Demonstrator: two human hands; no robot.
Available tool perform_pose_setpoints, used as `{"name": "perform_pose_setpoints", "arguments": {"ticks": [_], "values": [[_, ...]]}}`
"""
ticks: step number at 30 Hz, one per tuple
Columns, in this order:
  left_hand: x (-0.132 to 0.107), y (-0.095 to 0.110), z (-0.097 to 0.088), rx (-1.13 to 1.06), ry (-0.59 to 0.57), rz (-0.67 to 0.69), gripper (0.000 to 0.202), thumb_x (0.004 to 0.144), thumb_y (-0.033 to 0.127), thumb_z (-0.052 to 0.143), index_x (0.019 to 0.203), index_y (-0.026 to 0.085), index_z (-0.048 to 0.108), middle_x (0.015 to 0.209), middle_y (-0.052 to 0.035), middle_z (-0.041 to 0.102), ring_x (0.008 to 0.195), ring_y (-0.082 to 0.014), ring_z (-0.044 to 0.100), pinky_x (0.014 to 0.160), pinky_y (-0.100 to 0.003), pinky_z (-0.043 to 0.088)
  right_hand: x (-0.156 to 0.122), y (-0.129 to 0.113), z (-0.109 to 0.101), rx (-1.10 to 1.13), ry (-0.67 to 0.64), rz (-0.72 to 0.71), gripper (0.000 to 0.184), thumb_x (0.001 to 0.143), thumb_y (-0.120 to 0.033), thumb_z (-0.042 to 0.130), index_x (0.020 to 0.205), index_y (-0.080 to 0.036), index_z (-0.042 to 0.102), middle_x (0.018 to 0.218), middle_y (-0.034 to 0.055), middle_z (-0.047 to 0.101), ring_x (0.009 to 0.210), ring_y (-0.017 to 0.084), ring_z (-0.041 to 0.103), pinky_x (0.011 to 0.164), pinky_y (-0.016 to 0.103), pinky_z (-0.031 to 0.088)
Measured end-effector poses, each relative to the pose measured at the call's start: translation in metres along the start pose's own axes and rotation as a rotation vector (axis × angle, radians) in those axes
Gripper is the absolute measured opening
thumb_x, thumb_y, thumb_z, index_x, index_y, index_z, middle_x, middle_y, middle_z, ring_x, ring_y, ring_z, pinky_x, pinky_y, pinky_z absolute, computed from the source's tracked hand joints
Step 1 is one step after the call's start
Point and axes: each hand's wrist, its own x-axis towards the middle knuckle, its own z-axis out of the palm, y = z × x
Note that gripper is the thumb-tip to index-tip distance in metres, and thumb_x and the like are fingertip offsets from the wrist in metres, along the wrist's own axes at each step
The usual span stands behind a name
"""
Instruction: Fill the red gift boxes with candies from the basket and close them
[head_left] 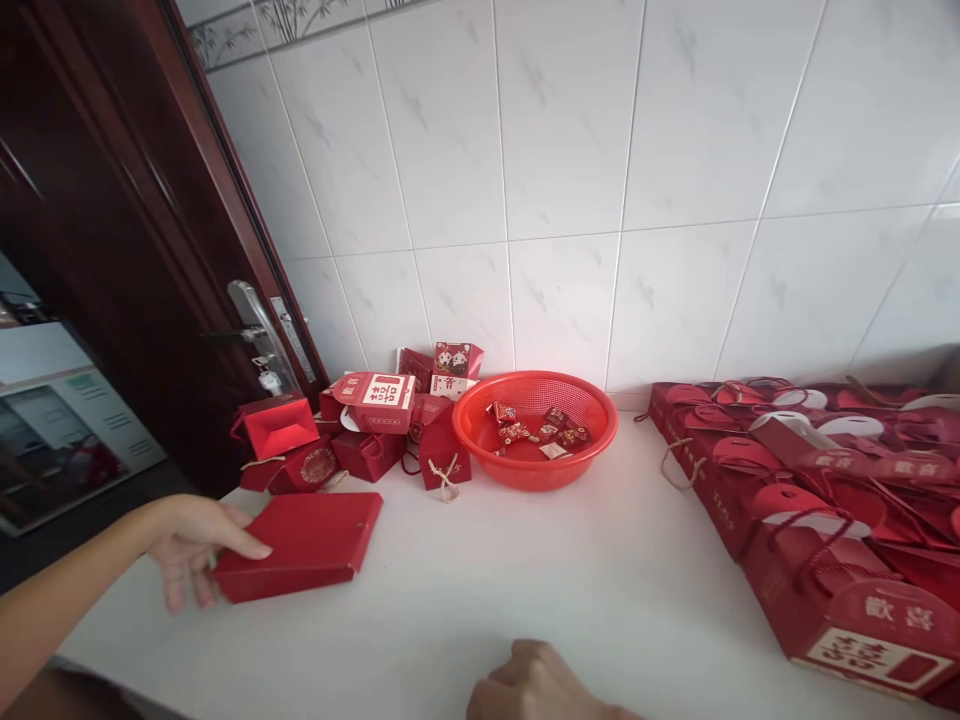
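At the left, my left hand (196, 538) grips the near left corner of a flat red box (311, 540). Its thumb lies on top and the other fingers hang at the box's left end, partly hidden. The box is plain on its upper face and rests on or just above the white table (450, 580); I cannot tell which. My right hand (531, 685) is closed in a fist at the bottom edge, with its back toward me and nothing showing in it. An orange-red plastic basket (536, 475) beyond the hands holds several small wrapped pieces (555, 430).
Several red gift boxes (379, 400), some with cord handles, are heaped against the tiled wall (562, 160) left of the basket. Rows of red boxes (780, 560) with cut-out lids fill the right side. A dark wooden door (135, 200) with a metal handle (259, 325) stands at the left.
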Motion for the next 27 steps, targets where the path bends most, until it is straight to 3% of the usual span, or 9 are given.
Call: {"name": "perform_pose_setpoints", "arguments": {"ticks": [2, 7, 11, 14, 18, 22, 27], "values": [[0.002, 0.011, 0.01, 0.025, -0.138, 0.115, 0.082, 0.02, 0.06, 0.09, 0.092, 0.027, 0.07, 0.08, -0.0009, 0.077, 0.063, -0.021, 0.069, 0.055, -0.028, 0.053, -0.001, -0.008, -0.019, 0.199, 0.086, 0.101, 0.011, 0.082, -0.032, 0.063, 0.083, -0.022, 0.06, 0.062, -0.0039, 0.057, 0.054, 0.01, 0.046, 0.067, 0.025, 0.044], [0.0, 0.058, 0.052, 0.046, -0.275, 0.408, 0.07, 0.048, 0.053, 0.092, 0.105, 0.02, 0.067, 0.101, -0.0008, 0.076, 0.061, -0.0142, 0.069, 0.067, -0.028, 0.056, -0.001, -0.014, -0.061, 0.527, 0.402, 0.364, 0.03, 0.092, -0.048, 0.053, 0.099, -0.02, 0.057, 0.084, 0.0036, 0.062, 0.066, 0.014, 0.053, 0.062, 0.027, 0.045], [0.017, 0.102, 0.085, 0.089, -0.436, 0.59, 0.067, 0.059, 0.046, 0.09, 0.116, 0.019, 0.065, 0.101, -0.0038, 0.075, 0.067, -0.0172, 0.071, 0.073, -0.032, 0.058, 0.001, -0.011, -0.078, 0.737, 0.458, 0.414, 0.051, 0.09, -0.059, 0.055, 0.125, -0.023, 0.048, 0.121, 0.011, 0.061, 0.092, 0.021, 0.063, 0.078, 0.035, 0.053], [0.03, 0.127, 0.101, 0.106, -0.559, 0.732, 0.063, 0.071, 0.044, 0.084, 0.126, 0.022, 0.064, 0.111, -0.0064, 0.074, 0.088, -0.0226, 0.073, 0.083, -0.037, 0.058, -0.002, -0.014, -0.087, 0.835, 0.515, 0.394, 0.053, 0.093, -0.059, 0.054, 0.132, -0.026, 0.043, 0.127, 0.01, 0.061, 0.112, 0.024, 0.061, 0.096, 0.04, 0.052], [0.037, 0.15, 0.112, 0.158, -0.637, 0.771, 0.057, 0.076, 0.044, 0.079, 0.126, 0.023, 0.065, 0.117, -0.0069, 0.072, 0.096, -0.0258, 0.073, 0.087, -0.04, 0.058, -0.009, -0.015, -0.096, 0.796, 0.617, 0.282, 0.056, 0.092, -0.061, 0.054, 0.135, -0.027, 0.042, 0.131, 0.0107, 0.06, 0.114, 0.026, 0.062, 0.095, 0.04, 0.053], [0.039, 0.165, 0.12, 0.226, -0.683, 0.813, 0.058, 0.076, 0.046, 0.078, 0.127, 0.022, 0.064, 0.106, -0.006, 0.075, 0.092, -0.0268, 0.074, 0.084, -0.041, 0.059, -0.012, -0.015, -0.109, 0.631, 0.614, 0.132, 0.058, 0.091, -0.055, 0.058, 0.14, -0.029, 0.038, 0.117, 0.0073, 0.064, 0.095, 0.021, 0.066, 0.084, 0.036, 0.057], [0.027, 0.183, 0.133, 0.331, -0.561, 0.837, 0.064, 0.077, 0.05, 0.074, 0.131, 0.02, 0.061, 0.1, -0.0085, 0.075, 0.083, -0.0263, 0.075, 0.079, -0.04, 0.059, -0.005, -0.031, -0.136, 0.287, 0.668, 0.157, 0.055, 0.091, -0.046, 0.063, 0.136, -0.025, 0.04, 0.085, 0.001, 0.067, 0.07, 0.017, 0.066, 0.07, 0.032, 0.057]]}}
